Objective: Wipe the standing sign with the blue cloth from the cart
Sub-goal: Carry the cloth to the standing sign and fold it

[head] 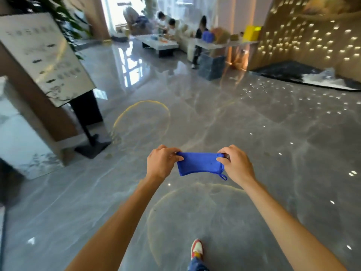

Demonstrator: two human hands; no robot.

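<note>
A folded blue cloth with a small loop at its lower right corner is stretched between both hands at mid-frame. My left hand pinches its left end and my right hand pinches its right end. The standing sign, a tilted pale board with dark lettering on a black post and flat black base, stands at the left, well apart from the cloth. The cart is not in view.
Glossy grey marble floor spreads ahead. A brown pillar stands behind the sign. Far back, several people sit around a low table and a counter. A lit patterned wall stands at the right. My shoe shows below.
</note>
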